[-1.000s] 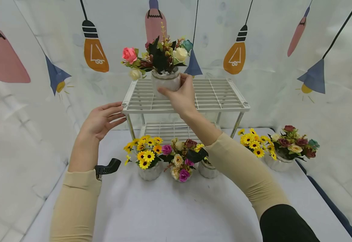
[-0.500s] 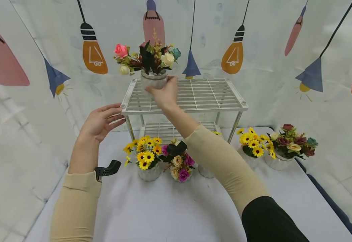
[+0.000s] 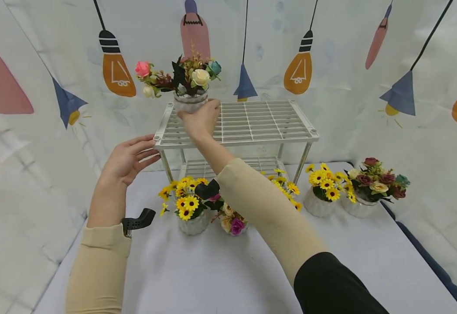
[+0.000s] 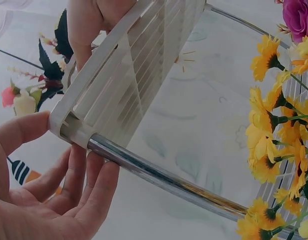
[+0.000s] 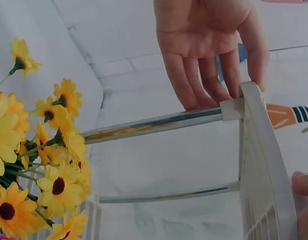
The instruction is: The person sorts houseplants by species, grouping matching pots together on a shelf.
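Observation:
My right hand (image 3: 201,117) grips a white flower pot (image 3: 189,103) of mixed artificial roses (image 3: 187,78), pink, cream and teal, at the left side of the rack's top tier. The pot's underside is hidden behind the hand. My left hand (image 3: 128,159) holds the front left corner of the white two-tier rack (image 3: 267,141). In the left wrist view, its fingertips lie against the metal post (image 4: 163,172) under the corner (image 4: 69,125). The right wrist view shows its thumb (image 5: 256,55) at the shelf's top edge.
In front of the rack stand pots of yellow daisies (image 3: 189,203) and purple and cream roses (image 3: 236,226), partly behind my right sleeve (image 3: 267,218). More daisies (image 3: 324,183) and dark red roses (image 3: 377,181) stand at the right of the white table (image 3: 197,274). A patterned curtain (image 3: 342,87) hangs behind.
My right hand has carried the pot of mixed roses leftward along the top tier, its forearm now covering more of the front pots. My left hand keeps its place at the corner.

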Action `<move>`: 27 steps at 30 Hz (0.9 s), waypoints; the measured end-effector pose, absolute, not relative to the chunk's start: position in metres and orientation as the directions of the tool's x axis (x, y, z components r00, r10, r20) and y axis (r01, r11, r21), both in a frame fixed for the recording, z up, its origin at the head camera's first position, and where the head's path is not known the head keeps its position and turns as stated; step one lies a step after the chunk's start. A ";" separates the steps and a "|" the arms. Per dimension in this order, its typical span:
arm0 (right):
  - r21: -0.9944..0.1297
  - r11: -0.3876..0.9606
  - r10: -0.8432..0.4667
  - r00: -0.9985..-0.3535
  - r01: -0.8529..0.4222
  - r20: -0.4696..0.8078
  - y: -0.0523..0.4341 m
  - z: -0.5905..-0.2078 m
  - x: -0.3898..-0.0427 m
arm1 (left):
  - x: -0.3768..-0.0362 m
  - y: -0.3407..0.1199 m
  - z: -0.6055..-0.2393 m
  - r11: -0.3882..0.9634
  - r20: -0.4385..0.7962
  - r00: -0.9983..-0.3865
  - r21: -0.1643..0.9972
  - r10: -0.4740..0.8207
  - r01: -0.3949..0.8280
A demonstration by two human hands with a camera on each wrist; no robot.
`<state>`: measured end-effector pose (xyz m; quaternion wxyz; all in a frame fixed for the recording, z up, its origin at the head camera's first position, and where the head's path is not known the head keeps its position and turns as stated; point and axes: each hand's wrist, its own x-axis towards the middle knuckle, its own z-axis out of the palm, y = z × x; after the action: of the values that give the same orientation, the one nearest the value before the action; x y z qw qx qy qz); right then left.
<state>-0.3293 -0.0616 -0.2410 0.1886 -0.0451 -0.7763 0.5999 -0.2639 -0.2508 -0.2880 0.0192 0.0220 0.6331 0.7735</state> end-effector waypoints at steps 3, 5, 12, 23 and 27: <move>-0.943 0.294 0.287 -0.926 -0.158 0.245 -0.063 -0.240 -0.329 | -0.263 -0.251 -0.287 -0.187 0.010 -0.999 0.982 0.052 0.001; -0.942 0.296 0.275 -0.930 -0.159 0.243 -0.061 -0.240 -0.327 | -0.262 -0.251 -0.287 -0.189 0.011 -0.999 0.982 0.051 0.001; -0.925 0.323 0.170 -0.950 -0.198 0.262 -0.046 -0.237 -0.311 | -0.263 -0.249 -0.291 -0.165 0.011 -0.999 0.986 0.038 0.005; -0.926 0.181 0.032 -0.939 -0.333 0.343 -0.007 -0.238 -0.290 | -0.263 -0.247 -0.293 -0.148 0.026 -0.999 0.989 0.027 0.022; -0.913 0.175 0.018 -0.926 -0.369 0.378 0.004 -0.239 -0.280 | -0.262 -0.248 -0.291 -0.156 0.025 -0.999 0.988 0.029 0.020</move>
<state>-0.2796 0.0045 -0.2388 0.1531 0.1170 -0.7509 0.6317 -0.2622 -0.2476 -0.2910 0.0026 0.0188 0.6498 0.7599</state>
